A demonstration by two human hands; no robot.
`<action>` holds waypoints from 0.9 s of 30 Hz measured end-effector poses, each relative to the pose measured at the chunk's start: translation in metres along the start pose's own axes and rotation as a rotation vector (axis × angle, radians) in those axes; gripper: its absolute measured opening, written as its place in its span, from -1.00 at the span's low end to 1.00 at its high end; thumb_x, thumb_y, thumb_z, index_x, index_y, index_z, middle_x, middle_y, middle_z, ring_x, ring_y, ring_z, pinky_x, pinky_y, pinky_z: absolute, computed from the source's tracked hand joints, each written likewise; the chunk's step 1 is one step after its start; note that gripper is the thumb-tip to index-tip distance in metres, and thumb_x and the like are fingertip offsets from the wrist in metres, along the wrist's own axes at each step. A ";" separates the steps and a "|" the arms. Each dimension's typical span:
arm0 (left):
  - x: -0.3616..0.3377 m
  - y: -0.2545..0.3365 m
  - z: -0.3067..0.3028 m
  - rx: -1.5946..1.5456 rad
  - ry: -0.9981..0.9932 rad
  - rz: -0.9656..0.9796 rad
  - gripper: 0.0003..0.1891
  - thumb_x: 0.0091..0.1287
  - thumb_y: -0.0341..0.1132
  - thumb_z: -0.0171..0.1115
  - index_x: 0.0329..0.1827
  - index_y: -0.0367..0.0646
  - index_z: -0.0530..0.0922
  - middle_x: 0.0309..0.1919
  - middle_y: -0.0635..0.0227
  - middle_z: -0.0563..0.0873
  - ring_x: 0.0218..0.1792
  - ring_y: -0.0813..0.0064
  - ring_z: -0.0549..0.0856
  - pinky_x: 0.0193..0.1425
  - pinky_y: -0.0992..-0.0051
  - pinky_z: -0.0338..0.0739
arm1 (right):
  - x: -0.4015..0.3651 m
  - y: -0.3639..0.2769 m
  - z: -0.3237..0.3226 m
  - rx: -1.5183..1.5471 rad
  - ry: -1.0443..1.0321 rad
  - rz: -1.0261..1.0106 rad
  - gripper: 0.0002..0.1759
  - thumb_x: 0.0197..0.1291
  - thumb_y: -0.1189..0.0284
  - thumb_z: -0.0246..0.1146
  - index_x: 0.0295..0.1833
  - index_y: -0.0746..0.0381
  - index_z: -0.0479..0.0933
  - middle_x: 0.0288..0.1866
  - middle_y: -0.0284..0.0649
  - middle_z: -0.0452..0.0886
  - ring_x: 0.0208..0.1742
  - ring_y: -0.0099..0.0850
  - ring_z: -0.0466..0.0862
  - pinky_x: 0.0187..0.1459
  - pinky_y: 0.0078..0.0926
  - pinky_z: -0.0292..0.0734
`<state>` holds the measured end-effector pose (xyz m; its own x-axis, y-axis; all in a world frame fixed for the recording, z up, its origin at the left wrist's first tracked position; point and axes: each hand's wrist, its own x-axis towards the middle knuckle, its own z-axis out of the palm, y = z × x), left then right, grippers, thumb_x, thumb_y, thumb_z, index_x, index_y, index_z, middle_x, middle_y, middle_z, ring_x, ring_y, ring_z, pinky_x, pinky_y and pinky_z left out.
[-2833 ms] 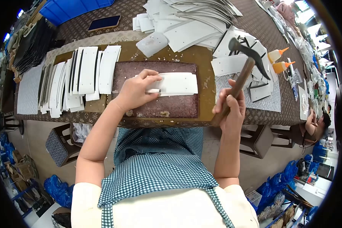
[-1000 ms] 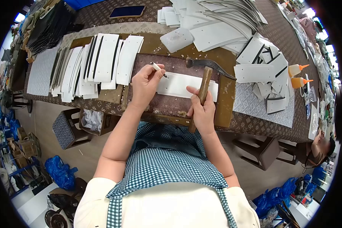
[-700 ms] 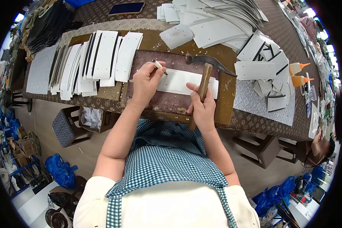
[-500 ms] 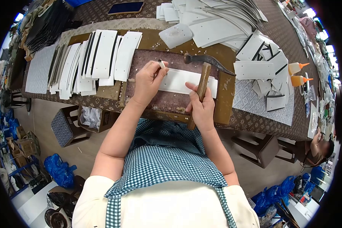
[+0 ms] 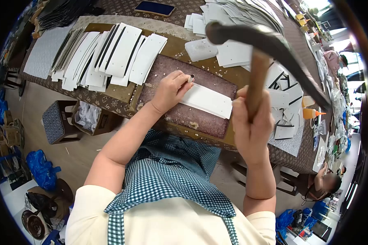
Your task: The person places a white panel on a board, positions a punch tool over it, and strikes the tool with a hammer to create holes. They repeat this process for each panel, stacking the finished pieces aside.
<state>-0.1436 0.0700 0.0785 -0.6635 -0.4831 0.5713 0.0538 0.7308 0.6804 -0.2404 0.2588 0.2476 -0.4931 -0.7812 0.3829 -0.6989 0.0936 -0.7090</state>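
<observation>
At left, a row of dotted white strips (image 5: 122, 53) seems finished; on the maroon pad (image 5: 163, 67), work is apparently left. The hammer (image 5: 256, 83) is held raised by the right hand (image 5: 253, 128), fingers closed. The flat pale strip (image 5: 206, 100), dotted at right, is partly covered by the left hand (image 5: 169, 92) — a short tool (image 5: 191, 78) is pinched by its fingertips

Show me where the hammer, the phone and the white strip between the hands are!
Hammer (image 5: 258, 72): head view, on its wooden handle.
Phone (image 5: 155, 8): head view, on its dark screen.
White strip (image 5: 207, 101): head view, on the middle of its bare top.
</observation>
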 end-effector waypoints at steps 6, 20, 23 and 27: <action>-0.003 -0.005 0.002 -0.005 -0.038 -0.026 -0.87 0.29 -0.39 0.37 -0.18 -0.21 0.62 -0.33 0.21 0.65 -0.29 0.12 0.67 -0.21 0.24 0.59 | 0.015 0.002 -0.012 -0.188 -0.373 0.277 -0.79 0.35 0.45 0.27 -0.06 0.33 0.41 -0.49 0.00 0.55 -0.48 -0.13 0.60 -0.36 -0.20 0.48; 0.005 -0.006 -0.003 0.033 -0.073 -0.019 -0.87 0.29 -0.37 0.36 -0.20 -0.22 0.63 -0.34 0.20 0.65 -0.29 0.14 0.68 -0.20 0.26 0.60 | -0.009 0.034 0.003 -0.122 -0.274 0.235 -0.82 0.38 0.44 0.23 -0.16 0.32 0.41 -0.51 -0.08 0.58 -0.60 -0.24 0.57 -0.50 -0.33 0.46; 0.002 -0.006 -0.003 -0.018 -0.128 -0.075 -0.83 0.33 -0.34 0.36 -0.13 -0.24 0.65 -0.32 0.20 0.66 -0.30 0.18 0.67 -0.18 0.31 0.60 | -0.015 0.032 0.015 0.196 -0.125 0.548 -0.85 0.41 0.45 0.22 -0.15 0.29 0.43 -0.50 -0.24 0.59 -0.61 -0.53 0.52 -0.56 -0.51 0.40; 0.008 0.005 -0.010 -0.083 -0.207 -0.182 -0.81 0.39 -0.34 0.33 -0.05 -0.26 0.68 -0.21 0.23 0.74 -0.30 0.41 0.69 -0.16 0.47 0.59 | -0.031 0.068 0.067 0.585 -0.006 0.601 -0.79 0.52 0.38 0.13 -0.04 0.35 0.45 -0.07 -0.16 0.75 -0.66 -0.60 0.49 -0.63 -0.59 0.39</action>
<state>-0.1405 0.0652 0.0913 -0.8056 -0.4876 0.3365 -0.0247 0.5952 0.8032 -0.2380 0.2482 0.1476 -0.6922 -0.7036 -0.1606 0.0649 0.1610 -0.9848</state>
